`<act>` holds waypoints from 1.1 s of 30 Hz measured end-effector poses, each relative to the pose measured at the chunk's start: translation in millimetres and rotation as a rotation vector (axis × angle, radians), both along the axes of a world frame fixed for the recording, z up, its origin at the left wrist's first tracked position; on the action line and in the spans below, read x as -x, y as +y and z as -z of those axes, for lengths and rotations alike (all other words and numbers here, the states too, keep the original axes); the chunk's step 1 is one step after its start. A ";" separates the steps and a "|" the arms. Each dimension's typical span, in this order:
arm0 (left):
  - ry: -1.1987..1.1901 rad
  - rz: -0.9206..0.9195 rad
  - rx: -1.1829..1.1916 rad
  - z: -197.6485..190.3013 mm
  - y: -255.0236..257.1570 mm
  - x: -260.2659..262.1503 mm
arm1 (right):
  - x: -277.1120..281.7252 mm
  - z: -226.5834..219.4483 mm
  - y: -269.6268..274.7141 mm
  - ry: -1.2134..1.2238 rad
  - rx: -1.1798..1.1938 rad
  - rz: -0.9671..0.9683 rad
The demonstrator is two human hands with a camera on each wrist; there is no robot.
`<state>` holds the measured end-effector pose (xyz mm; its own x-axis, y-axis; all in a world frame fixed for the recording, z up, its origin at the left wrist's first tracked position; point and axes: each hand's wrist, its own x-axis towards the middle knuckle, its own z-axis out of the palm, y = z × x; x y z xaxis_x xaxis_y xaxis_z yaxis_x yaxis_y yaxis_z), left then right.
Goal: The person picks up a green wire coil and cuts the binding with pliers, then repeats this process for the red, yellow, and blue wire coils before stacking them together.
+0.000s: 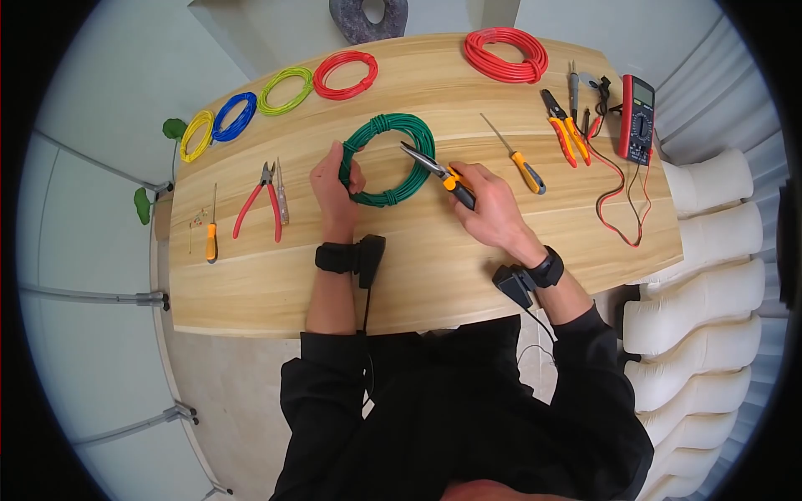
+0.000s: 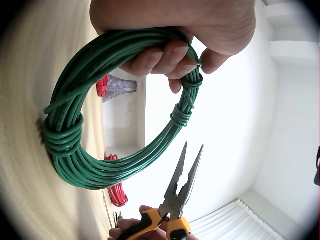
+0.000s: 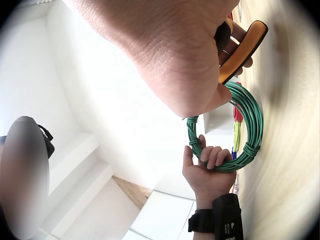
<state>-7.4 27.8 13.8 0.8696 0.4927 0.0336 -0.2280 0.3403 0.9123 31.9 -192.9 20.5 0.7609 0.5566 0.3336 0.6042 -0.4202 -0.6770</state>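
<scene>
My left hand (image 1: pixel 332 184) grips the left side of a coil of green wire (image 1: pixel 411 134), its fingers curled through the ring. Wraps of the same wire bind the coil in several spots, and its lower part stands at the tabletop in the left wrist view. My right hand (image 1: pixel 491 207) holds long-nose pliers (image 1: pixel 451 182) with orange and black handles. In the left wrist view the plier jaws stand slightly apart, pointing up beside the coil with nothing between them. The right wrist view shows one orange handle (image 3: pixel 245 52) past the palm; the plier tips are hidden there.
Yellow (image 1: pixel 197 136), blue (image 1: pixel 235 117), lime (image 1: pixel 285 91) and red coils (image 1: pixel 345 75) line the back left; a larger red coil (image 1: pixel 506 56) lies farther right. Diagonal cutters (image 1: pixel 266 196) lie left, a screwdriver (image 1: pixel 525 169), wire strippers (image 1: pixel 565 129) and a multimeter (image 1: pixel 638 121) right.
</scene>
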 end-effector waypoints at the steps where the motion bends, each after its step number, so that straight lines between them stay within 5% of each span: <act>1: 0.002 0.001 0.000 0.2 0.2 0.0 | 0.0 0.1 0.0 0.002 0.002 0.000; 33: 0.127 0.113 0.066 -0.8 1.3 -2.6 | -1.4 -0.6 0.0 0.080 -0.036 -0.030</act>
<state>-4.8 29.1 14.6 0.9146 0.3893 -0.1094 -0.0694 0.4176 0.9060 33.3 -192.9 21.1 0.7689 0.5684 0.2928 0.5596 -0.3768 -0.7382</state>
